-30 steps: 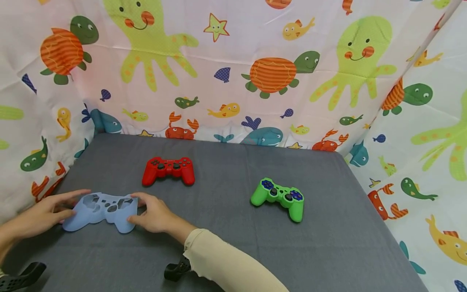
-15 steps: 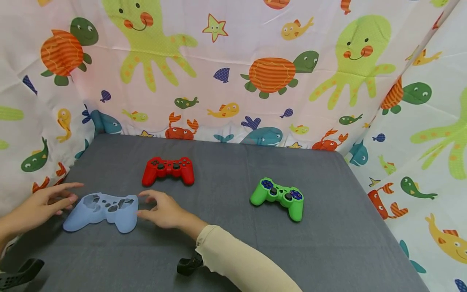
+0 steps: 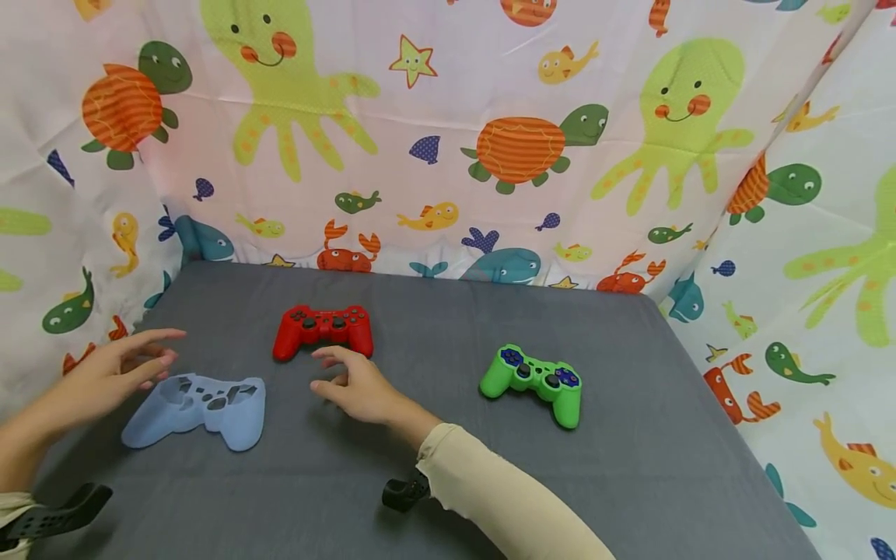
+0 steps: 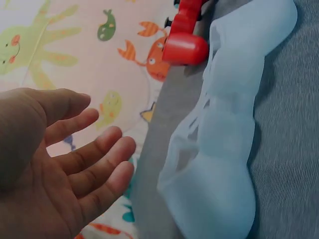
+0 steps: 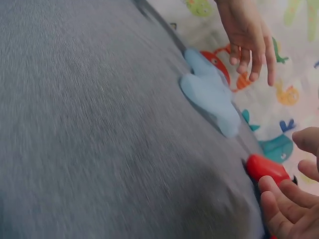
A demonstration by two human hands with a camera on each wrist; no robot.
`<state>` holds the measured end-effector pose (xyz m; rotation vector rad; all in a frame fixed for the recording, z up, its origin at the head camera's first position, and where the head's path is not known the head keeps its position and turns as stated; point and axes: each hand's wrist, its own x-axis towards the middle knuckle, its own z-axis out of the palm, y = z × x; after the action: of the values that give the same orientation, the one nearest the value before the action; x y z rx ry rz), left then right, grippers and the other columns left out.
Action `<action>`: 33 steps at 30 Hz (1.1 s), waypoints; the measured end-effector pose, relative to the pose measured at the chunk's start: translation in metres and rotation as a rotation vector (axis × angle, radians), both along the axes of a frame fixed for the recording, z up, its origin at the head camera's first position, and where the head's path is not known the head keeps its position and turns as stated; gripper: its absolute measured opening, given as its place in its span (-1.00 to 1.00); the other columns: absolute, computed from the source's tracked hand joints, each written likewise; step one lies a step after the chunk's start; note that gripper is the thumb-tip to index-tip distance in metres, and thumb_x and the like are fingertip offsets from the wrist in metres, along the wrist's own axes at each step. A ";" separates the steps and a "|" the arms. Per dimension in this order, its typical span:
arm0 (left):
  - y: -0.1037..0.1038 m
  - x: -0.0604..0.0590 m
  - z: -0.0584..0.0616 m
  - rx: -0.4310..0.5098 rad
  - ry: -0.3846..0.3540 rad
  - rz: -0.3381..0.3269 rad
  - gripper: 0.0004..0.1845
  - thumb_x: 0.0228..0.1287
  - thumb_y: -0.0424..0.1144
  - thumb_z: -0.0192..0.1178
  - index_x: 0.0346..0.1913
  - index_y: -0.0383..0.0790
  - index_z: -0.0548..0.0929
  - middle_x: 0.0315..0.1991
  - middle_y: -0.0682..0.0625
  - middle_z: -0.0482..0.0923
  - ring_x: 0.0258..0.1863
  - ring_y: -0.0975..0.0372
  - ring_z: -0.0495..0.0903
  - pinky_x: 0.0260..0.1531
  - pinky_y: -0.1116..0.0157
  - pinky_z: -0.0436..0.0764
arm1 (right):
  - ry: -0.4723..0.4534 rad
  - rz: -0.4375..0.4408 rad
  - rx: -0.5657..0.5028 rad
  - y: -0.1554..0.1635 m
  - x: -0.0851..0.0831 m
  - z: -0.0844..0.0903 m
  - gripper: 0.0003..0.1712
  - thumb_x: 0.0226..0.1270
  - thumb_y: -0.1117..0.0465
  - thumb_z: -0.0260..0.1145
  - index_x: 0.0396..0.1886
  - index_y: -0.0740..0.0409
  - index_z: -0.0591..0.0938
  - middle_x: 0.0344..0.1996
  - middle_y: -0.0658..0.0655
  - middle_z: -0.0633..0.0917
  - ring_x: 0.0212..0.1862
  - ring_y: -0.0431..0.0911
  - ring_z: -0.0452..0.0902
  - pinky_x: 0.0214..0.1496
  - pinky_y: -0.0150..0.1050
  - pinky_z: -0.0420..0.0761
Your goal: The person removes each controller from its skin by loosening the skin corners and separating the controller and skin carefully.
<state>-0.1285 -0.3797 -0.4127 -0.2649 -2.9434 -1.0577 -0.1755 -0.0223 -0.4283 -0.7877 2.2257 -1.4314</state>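
Both hands are hovering open: left hand (image 3: 112, 373) beside the soft, floppy blue silicone cover (image 3: 197, 400); right hand (image 3: 360, 385) nearing the rigid red controller (image 3: 323, 328) at 11 o'clock, probably best gripped by its handles.

- My left hand (image 3: 105, 377) hovers just left of the pale blue controller skin (image 3: 199, 400), fingers straight, holding nothing.
- My right hand (image 3: 360, 385) hangs right of that skin, fingers loosely spread, sleeve at the wrist.
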 end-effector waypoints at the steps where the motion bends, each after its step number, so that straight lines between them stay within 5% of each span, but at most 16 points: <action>1: 0.002 -0.002 0.000 0.012 0.015 -0.002 -0.51 0.56 -0.19 0.08 0.39 -0.38 0.37 -0.01 -0.24 0.65 -0.33 0.50 0.61 -0.41 0.36 0.65 | 0.010 -0.014 -0.006 0.003 -0.002 0.000 -0.47 0.47 0.18 0.28 0.38 0.13 0.47 0.30 0.29 0.56 -0.19 -0.22 0.68 -0.21 -0.44 0.59; 5: 0.010 -0.010 0.001 0.071 0.048 -0.038 -0.53 0.54 -0.25 0.10 0.39 -0.34 0.38 -0.09 0.20 0.62 -0.28 0.58 0.63 -0.38 0.37 0.67 | 0.048 -0.069 -0.021 0.015 -0.010 0.000 -0.53 0.46 0.18 0.28 0.32 0.11 0.52 0.28 0.30 0.58 -0.17 -0.14 0.70 -0.18 -0.43 0.59; 7: 0.016 -0.013 0.003 0.098 0.047 -0.053 -0.54 0.55 -0.27 0.09 0.40 -0.35 0.36 -0.06 0.18 0.60 -0.25 0.61 0.62 -0.36 0.37 0.68 | 0.058 -0.092 -0.035 0.020 -0.014 -0.002 -0.54 0.46 0.18 0.28 0.30 0.13 0.53 0.26 0.31 0.59 -0.14 -0.04 0.70 -0.18 -0.42 0.59; 12: 0.036 -0.024 0.005 0.111 0.002 -0.075 -0.49 0.58 -0.25 0.03 0.45 -0.37 0.28 0.15 -0.42 0.49 -0.20 0.53 0.62 -0.31 0.37 0.69 | 0.071 -0.156 -0.072 0.033 -0.027 -0.008 -0.58 0.48 0.22 0.26 0.28 0.19 0.54 0.19 0.30 0.60 -0.14 0.17 0.68 -0.25 -0.39 0.57; 15: 0.047 -0.032 0.006 0.106 -0.029 -0.098 -0.45 0.58 -0.24 0.03 0.50 -0.35 0.23 0.25 -0.48 0.39 -0.03 0.15 0.68 -0.26 0.31 0.71 | 0.087 -0.205 -0.096 0.039 -0.034 -0.011 -0.60 0.48 0.25 0.24 0.27 0.21 0.54 0.13 0.28 0.62 -0.19 0.20 0.66 -0.30 -0.38 0.55; 19: 0.061 -0.043 0.007 0.133 -0.096 -0.117 -0.35 0.58 -0.19 0.04 0.58 -0.27 0.09 0.40 -0.51 0.21 0.22 -0.36 0.47 -0.13 0.10 0.73 | 0.095 -0.245 -0.113 0.042 -0.043 -0.013 -0.55 0.48 0.27 0.23 0.31 0.22 0.50 0.12 0.31 0.60 -0.16 0.15 0.65 -0.32 -0.37 0.56; 24: 0.079 -0.059 0.004 0.174 -0.197 -0.127 -0.23 0.57 -0.11 0.06 0.64 -0.16 -0.07 0.49 -0.55 0.02 0.37 -0.42 0.31 0.05 -0.11 0.65 | 0.055 -0.260 -0.069 0.042 -0.051 -0.011 -0.43 0.49 0.21 0.24 0.44 0.15 0.40 0.26 0.35 0.51 0.01 0.14 0.60 -0.22 -0.22 0.63; 29: 0.093 -0.074 0.001 0.200 -0.286 -0.123 -0.16 0.56 -0.14 0.07 0.65 -0.06 -0.20 0.52 -0.56 -0.07 0.40 -0.44 0.23 0.13 -0.15 0.60 | 0.011 -0.258 0.020 0.038 -0.059 -0.010 -0.31 0.47 0.14 0.29 0.53 0.05 0.31 0.36 0.33 0.44 0.21 0.17 0.51 0.17 0.01 0.60; 33: 0.098 -0.082 -0.003 0.216 -0.348 -0.111 -0.12 0.56 -0.14 0.07 0.65 -0.02 -0.27 0.53 -0.55 -0.09 0.43 -0.43 0.18 0.17 -0.15 0.58 | -0.042 -0.239 0.048 0.033 -0.065 -0.012 -0.22 0.45 0.16 0.32 0.58 -0.03 0.23 0.40 0.31 0.41 0.28 0.19 0.49 0.25 0.09 0.56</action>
<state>-0.2106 -0.2815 -0.4158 -0.2676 -3.0971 -1.5725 -0.2404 0.0111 -0.4402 -0.4842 2.3759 -1.4783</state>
